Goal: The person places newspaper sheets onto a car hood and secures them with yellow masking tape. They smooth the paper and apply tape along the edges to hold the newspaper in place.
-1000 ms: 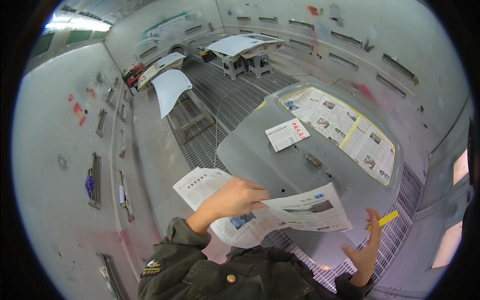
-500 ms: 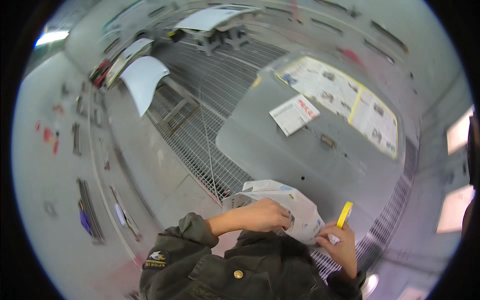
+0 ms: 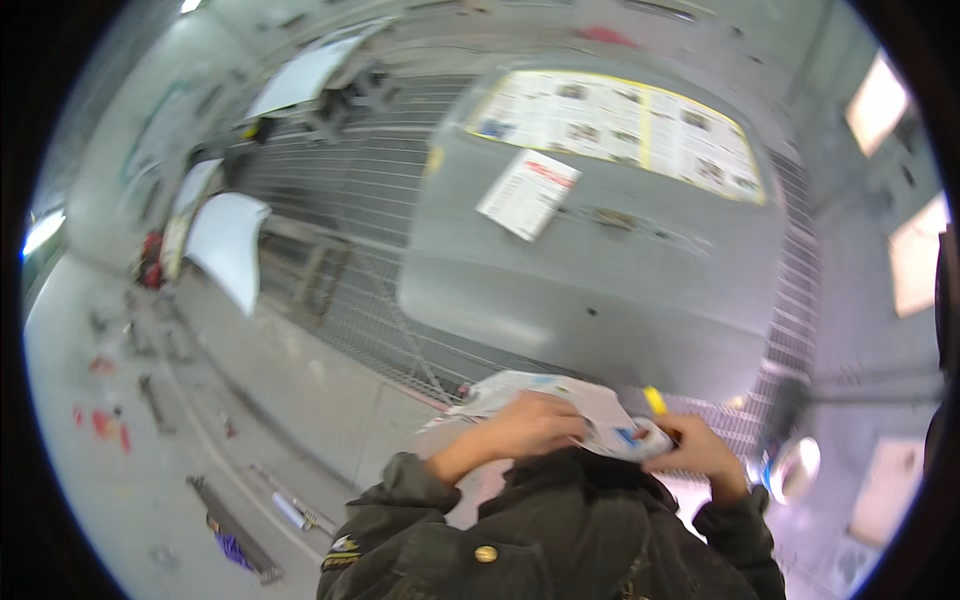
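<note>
Bunched between the two grips, close in front of the dark jacket [image 3: 590, 520]: a sheet of newspaper [image 3: 602, 408], thin, whitish, bent and creased rather than flat. Pale along the upper edge, with faint bluish patches; stronger blue and a spot of red beside the right grip [image 3: 700, 447]. Too blurred for finer marks. Folded over into a rounded, slack shape, with a paler flap reaching out past the wrist of the left grip [image 3: 530, 422].

Left grip curled narrow, holding the sheet near its middle. Right grip bent inward, holding the sheet's right end. Just beyond the right fingertips, a short strip of yellow tape [image 3: 654, 400], bright and narrow; cannot tell whether touching them.

Ahead of both grips, a large grey panel [image 3: 600, 290], smooth, round-cornered. Lying on it, straight out from the left grip, a smaller white paper [image 3: 528, 195] with red print; farther out, a newspaper covering [image 3: 600, 115] with yellow edging. Well left of the left grip, a curved white panel [image 3: 228, 245].
</note>
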Motion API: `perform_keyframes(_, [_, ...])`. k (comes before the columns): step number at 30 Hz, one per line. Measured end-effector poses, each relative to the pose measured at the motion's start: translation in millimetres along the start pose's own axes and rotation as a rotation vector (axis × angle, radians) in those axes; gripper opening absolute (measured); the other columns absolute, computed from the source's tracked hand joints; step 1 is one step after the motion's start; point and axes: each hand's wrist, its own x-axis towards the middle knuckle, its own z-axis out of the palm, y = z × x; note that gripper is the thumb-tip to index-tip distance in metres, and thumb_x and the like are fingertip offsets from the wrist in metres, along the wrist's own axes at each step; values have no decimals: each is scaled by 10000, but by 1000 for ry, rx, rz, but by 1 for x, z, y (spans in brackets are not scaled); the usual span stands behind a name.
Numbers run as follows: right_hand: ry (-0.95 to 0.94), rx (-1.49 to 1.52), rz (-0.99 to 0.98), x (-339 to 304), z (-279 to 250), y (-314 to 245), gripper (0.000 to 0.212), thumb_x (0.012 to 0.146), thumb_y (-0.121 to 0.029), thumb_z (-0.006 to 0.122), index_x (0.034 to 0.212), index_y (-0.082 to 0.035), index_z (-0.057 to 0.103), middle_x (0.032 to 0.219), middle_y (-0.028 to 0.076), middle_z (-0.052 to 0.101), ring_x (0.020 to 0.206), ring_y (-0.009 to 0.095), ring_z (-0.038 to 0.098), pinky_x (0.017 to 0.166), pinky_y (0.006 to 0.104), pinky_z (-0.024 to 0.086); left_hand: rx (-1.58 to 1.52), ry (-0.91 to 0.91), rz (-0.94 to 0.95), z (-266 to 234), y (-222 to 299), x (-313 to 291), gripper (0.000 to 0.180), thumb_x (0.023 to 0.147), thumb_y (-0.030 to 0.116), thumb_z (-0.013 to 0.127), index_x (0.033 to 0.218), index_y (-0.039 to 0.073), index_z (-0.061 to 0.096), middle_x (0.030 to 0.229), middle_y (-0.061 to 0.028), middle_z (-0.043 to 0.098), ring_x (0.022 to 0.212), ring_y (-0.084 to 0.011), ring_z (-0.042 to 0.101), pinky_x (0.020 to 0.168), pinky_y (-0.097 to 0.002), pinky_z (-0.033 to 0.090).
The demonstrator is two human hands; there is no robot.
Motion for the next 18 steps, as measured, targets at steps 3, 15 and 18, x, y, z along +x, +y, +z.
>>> perform_keyframes(3, [106, 143, -204, -9, -1, 2, 534, 655, -128, 925, 1117, 10, 697, 889, 55, 706, 855, 129, 643, 783, 294, 513, -61, 35, -42, 4, 4, 2, 161, 772, 145, 752, 895, 87, 666, 864, -59, 661, 836, -289, 662, 690, -409, 529])
perform_keyframes(15, [432, -189, -323, -60, 4, -16, 312, 625, -125, 891, 847, 4, 713, 757, 134, 646, 670, 303, 642, 613, 358, 473, -132, 180, -505, 67, -89, -76, 330, 734, -45, 765, 1045, 61, 733, 1061, -96, 730, 1008, -284, 690, 882, -374, 538])
perform_keyframes(18, [504, -158, -313, -76, -6, -21, 305, 595, -96, 891, 810, 10, 703, 777, 128, 669, 657, 271, 650, 604, 335, 473, -112, 235, -611, 104, -131, -113, 270, 766, -8, 753, 1022, 75, 749, 995, -109, 738, 909, -302, 706, 770, -389, 557])
